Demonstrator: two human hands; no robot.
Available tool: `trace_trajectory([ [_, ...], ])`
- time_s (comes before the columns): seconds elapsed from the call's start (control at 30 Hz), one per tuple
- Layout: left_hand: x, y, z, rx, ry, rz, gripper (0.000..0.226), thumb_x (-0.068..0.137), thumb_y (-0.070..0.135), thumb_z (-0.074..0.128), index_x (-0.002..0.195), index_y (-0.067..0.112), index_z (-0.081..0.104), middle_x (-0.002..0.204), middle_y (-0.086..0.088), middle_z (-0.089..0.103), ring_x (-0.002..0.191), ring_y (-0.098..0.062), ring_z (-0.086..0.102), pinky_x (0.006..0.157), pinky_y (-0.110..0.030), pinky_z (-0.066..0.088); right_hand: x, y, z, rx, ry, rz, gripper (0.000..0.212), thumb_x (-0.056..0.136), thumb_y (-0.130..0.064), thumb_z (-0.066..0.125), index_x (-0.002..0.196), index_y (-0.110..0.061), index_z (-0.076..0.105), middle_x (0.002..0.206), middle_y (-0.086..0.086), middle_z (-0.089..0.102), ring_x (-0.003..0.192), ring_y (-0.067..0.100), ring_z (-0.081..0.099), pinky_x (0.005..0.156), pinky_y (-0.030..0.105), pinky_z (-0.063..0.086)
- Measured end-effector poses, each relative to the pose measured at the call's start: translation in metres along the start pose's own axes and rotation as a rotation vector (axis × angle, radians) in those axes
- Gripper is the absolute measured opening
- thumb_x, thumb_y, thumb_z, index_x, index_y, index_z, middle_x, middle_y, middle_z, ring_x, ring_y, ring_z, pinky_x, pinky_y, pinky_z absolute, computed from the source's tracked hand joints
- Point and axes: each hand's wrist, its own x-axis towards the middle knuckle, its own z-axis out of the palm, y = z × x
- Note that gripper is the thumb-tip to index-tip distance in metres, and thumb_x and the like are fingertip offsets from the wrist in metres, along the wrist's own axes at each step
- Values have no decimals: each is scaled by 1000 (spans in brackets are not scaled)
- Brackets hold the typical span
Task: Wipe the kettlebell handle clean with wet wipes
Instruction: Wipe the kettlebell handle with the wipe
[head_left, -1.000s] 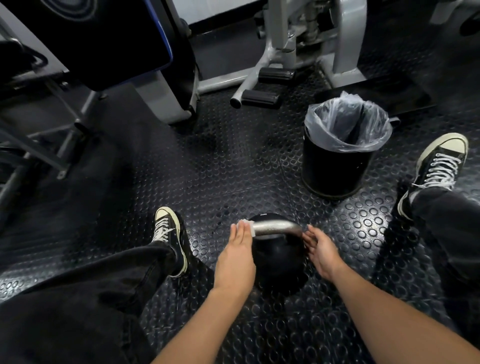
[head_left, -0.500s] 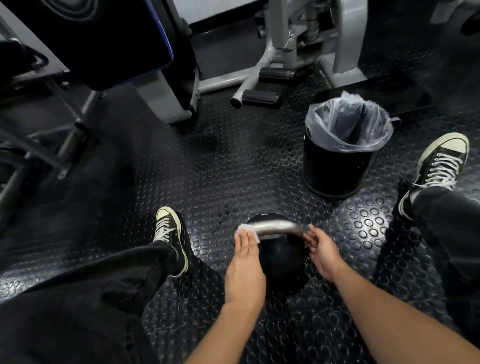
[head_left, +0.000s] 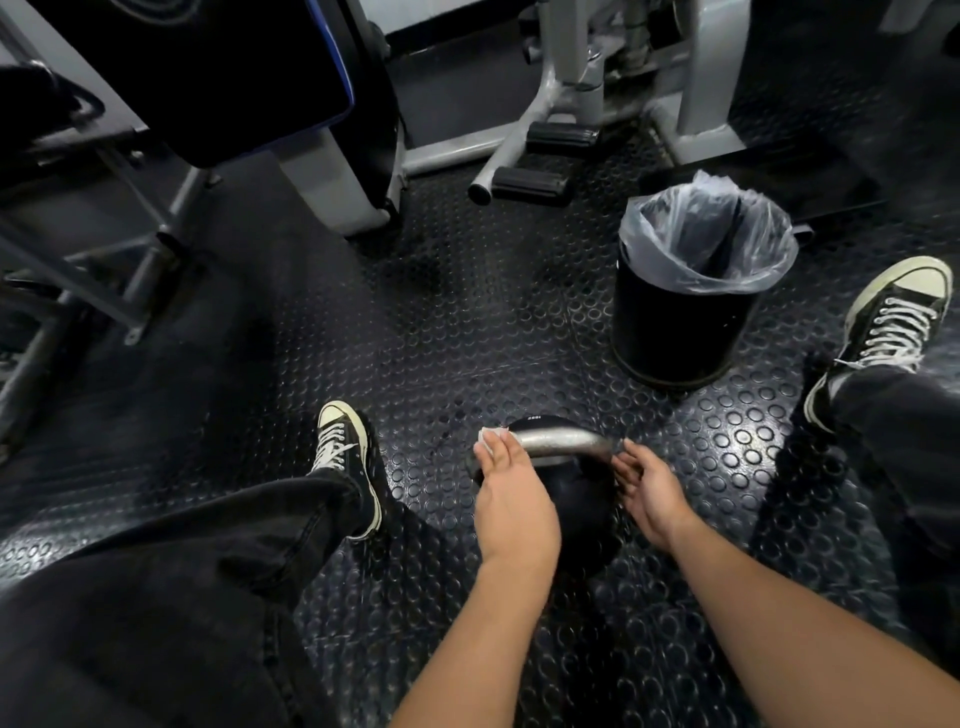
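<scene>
Studded floor (head_left: 467, 312): left fingers (head_left: 496, 452) press wipe (head_left: 487, 435) on handle (head_left: 563, 441); right fingers (head_left: 631, 460) curl round its end.

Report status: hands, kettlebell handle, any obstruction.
Left hand presses white wet wipe on left end of silver metal kettlebell handle. Right hand steadies right end. Nothing in the way.

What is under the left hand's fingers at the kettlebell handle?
A white wipe shows past the left hand at the handle's left end. Most of the wipe and that handle end are covered by the fingers.
</scene>
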Motion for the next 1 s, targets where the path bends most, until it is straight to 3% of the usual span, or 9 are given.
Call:
trace_trajectory([
  [0.07, -4, -5, 3, 54, 2, 59, 80, 92, -13, 32, 157, 4, -10, 166, -15, -12, 155, -25, -5, 109, -28, 44, 0, 1, 0, 3, 11, 2, 54, 100, -38, 48, 146, -10, 46, 145, 11, 53, 131, 21, 50, 103, 33, 38],
  [0.2, 9, -6, 1, 1, 11, 66, 78, 92, -17, 31, 160, 9, 2, 167, -8, -8, 154, -23, -6, 110, -31, 41, -4, -2, 0, -19, -9, 3, 55, 99, -41, 49, 146, -12, 45, 148, 11, 51, 134, 21, 49, 113, 36, 35],
  [0.4, -23, -6, 10, -99, -22, 83, 74, 94, -6, 39, 159, 7, 7, 168, -12, -2, 154, -27, 12, 118, -34, 32, -8, -2, 4, -16, 1, -2, 53, 100, -38, 50, 146, -13, 45, 147, 9, 51, 135, 22, 48, 101, 32, 38],
  [0.5, -20, 10, 1, -305, 10, -145, 73, 93, -4, 37, 160, 13, 15, 167, -11, 12, 147, -27, 33, 111, -34, 41, -6, -1, 0, -14, -5, -7, 55, 98, -41, 52, 146, -14, 45, 148, 9, 51, 135, 22, 47, 111, 36, 36],
  [0.57, -18, 26, -7, -596, 43, -373, 66, 94, 0, 38, 157, 17, 28, 156, -13, 40, 130, -29, 53, 101, -34, 46, -7, -1, 0, -12, -4, 4, 56, 98, -40, 52, 146, -13, 45, 149, 11, 50, 136, 22, 47, 112, 37, 36],
  [0.67, -6, 39, -12, -1057, 129, -604, 50, 94, -1, 42, 143, 6, 49, 127, -12, 65, 93, -21, 63, 77, -17, 48, -8, -3, 2, 7, 8, -5, 53, 101, -36, 50, 147, -11, 44, 149, 13, 49, 138, 24, 45, 102, 33, 38],
  [0.77, 0, 42, -21, -1326, 187, -725, 54, 95, -5, 42, 147, 8, 44, 139, -8, 57, 113, -21, 58, 93, -21, 41, -8, -4, 1, -11, 0, -7, 53, 101, -36, 49, 147, -11, 43, 151, 14, 46, 140, 24, 43, 106, 33, 36],
  [0.9, 4, 36, -25, -1396, 220, -765, 74, 94, -7, 39, 160, 21, 18, 151, -8, 45, 132, -24, 50, 100, -21, 34, -4, -1, 0, 15, 8, -1, 54, 100, -38, 49, 147, -12, 44, 150, 14, 47, 138, 25, 45, 115, 39, 35],
  [1.0, 14, 19, -15, -1513, 192, -792, 81, 90, -8, 42, 160, 22, 12, 153, -10, 43, 133, -29, 51, 114, -38, 38, -5, -2, 0, 24, 2, 2, 54, 100, -38, 50, 147, -12, 44, 149, 14, 49, 137, 26, 47, 117, 44, 34],
])
